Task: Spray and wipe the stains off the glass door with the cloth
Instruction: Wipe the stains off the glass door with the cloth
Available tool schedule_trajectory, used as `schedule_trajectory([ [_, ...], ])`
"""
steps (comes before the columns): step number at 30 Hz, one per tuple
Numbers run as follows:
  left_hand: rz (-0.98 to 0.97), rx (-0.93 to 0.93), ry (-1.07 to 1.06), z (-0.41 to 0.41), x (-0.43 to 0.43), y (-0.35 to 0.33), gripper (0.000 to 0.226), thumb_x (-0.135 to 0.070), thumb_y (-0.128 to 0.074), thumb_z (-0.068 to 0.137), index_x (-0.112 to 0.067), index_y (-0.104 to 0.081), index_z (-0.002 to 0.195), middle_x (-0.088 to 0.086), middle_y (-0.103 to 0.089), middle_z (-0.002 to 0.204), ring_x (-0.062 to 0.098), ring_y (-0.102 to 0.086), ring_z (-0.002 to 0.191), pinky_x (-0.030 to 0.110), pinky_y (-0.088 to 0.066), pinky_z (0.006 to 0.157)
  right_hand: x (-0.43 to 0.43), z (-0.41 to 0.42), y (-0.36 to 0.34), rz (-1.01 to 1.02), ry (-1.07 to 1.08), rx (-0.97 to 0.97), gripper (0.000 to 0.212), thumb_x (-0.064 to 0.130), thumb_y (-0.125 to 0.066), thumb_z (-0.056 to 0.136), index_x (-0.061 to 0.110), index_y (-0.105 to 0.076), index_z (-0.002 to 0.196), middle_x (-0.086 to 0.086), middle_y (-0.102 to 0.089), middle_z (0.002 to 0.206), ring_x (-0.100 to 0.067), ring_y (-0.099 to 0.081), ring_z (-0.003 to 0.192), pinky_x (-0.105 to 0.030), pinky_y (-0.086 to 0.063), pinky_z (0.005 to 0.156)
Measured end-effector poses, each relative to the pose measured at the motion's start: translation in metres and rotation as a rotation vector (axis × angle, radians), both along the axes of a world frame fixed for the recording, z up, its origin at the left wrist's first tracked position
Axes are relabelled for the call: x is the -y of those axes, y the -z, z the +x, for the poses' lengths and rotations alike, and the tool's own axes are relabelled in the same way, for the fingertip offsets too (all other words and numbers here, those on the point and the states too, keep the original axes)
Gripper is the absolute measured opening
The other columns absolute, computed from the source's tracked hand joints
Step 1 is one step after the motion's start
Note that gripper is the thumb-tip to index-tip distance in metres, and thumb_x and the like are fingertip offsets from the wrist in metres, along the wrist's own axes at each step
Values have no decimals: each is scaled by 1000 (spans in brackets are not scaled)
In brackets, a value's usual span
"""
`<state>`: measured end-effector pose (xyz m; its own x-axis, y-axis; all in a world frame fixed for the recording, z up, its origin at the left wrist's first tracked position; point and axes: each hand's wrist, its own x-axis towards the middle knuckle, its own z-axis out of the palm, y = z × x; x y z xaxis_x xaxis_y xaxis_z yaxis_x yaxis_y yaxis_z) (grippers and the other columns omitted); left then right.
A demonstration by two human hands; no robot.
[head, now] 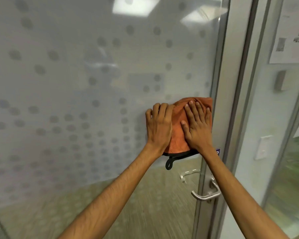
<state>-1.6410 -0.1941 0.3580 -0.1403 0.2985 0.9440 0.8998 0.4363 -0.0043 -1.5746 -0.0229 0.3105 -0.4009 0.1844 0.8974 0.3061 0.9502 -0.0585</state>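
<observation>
Two bare hands press an orange cloth [179, 130] flat against a frosted glass door [86, 94], close to its right edge and above the handle [206, 194]. The left hand [159, 128] lies on the cloth's left side with fingers curled over the upper left edge, fingertips touching the glass. The right hand [198, 126] lies palm-down on the right side with fingers spread open, holding the cloth by pressure rather than by a closed grasp. The hands sit side by side, nearly touching. The cloth has a black trim along its lower edge, and a small black loop [169, 163] hangs below it. The door carries a pattern of grey dots, thicker toward the bottom left; its lower part is clear. A metal frame [231, 100] runs down beside the cloth. Beyond it, papers [290, 31] are pinned on a side panel. The view is blurred, so stains on the glass cannot be made out
</observation>
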Motion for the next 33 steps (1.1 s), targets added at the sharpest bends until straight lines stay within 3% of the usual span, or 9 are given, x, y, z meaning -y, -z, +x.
schedule_trajectory([
  [5, -154, 31, 31, 20, -20, 27, 36, -15, -42, 85, -18, -67, 110, 0, -64, 103, 22, -57, 99, 34, -30, 82, 3, 2, 57, -255, 44, -74, 67, 51, -21, 102, 17, -9, 158, -3, -4, 167, -22, -4, 155, -60, -3, 122],
  [11, -163, 73, 76, 13, 0, 66, 34, -27, -66, 81, -22, -65, 115, -3, -63, 114, 21, -55, 112, 35, -28, 89, 39, -12, 115, -365, 32, -37, 84, 68, -10, 95, 16, 7, 158, -9, 7, 167, -30, 6, 155, -70, 0, 117],
  [13, -69, 131, 91, -2, 26, 81, 45, -44, -57, 86, -24, -59, 126, 1, -57, 129, 20, -48, 125, 37, -27, 97, 53, -17, 126, -362, -2, -82, 93, 75, -19, 91, 17, 9, 158, -5, 11, 167, -30, 7, 155, -66, 7, 118],
  [15, 48, 183, 53, -24, 57, 92, 48, -42, -48, 90, -26, -50, 134, 5, -48, 140, 23, -38, 136, 38, -25, 102, 68, -24, 133, -427, -30, -137, 105, 80, -36, 83, 23, 11, 158, 4, 13, 167, -26, 7, 155, -57, 13, 120],
  [17, 89, 186, -24, -47, 87, 103, 47, -35, -42, 94, -24, -46, 139, 7, -39, 147, 24, -30, 141, 38, -23, 105, 85, -32, 144, -502, -31, -139, 111, 81, -44, 78, 23, 7, 159, 4, 11, 167, -25, 6, 155, -61, 7, 121],
  [23, 25, 158, -194, -89, 149, 127, 51, -27, -34, 100, -24, -33, 151, 7, -21, 162, 20, -8, 154, 32, -6, 120, 134, -47, 176, -600, -109, -232, 88, 61, -42, 89, 38, 8, 156, 16, 9, 166, -10, 6, 155, -66, -9, 118],
  [26, -40, 171, -196, -86, 160, 130, 54, -29, -34, 100, -24, -30, 153, 6, -16, 164, 20, -8, 154, 32, -4, 121, 150, -43, 195, -610, -153, -118, 80, 52, -39, 95, 33, 6, 157, 1, -6, 167, -10, 6, 155, -70, -16, 116],
  [29, -63, 266, -66, -70, 158, 133, 61, -50, -31, 97, -20, -37, 150, 9, -25, 161, 24, -16, 152, 33, -8, 118, 163, -38, 201, -523, -103, 28, 76, 51, -33, 98, 25, 6, 157, -8, -13, 167, -18, 3, 155, -70, -5, 117],
  [33, -175, 247, 123, -40, 148, 148, 80, -69, -44, 87, -2, -59, 129, 15, -57, 130, 32, -47, 128, 39, -35, 108, 175, -38, 171, -359, -69, 68, 72, 47, -31, 98, 25, 1, 158, -1, -4, 167, -23, 0, 155, -68, -1, 117],
])
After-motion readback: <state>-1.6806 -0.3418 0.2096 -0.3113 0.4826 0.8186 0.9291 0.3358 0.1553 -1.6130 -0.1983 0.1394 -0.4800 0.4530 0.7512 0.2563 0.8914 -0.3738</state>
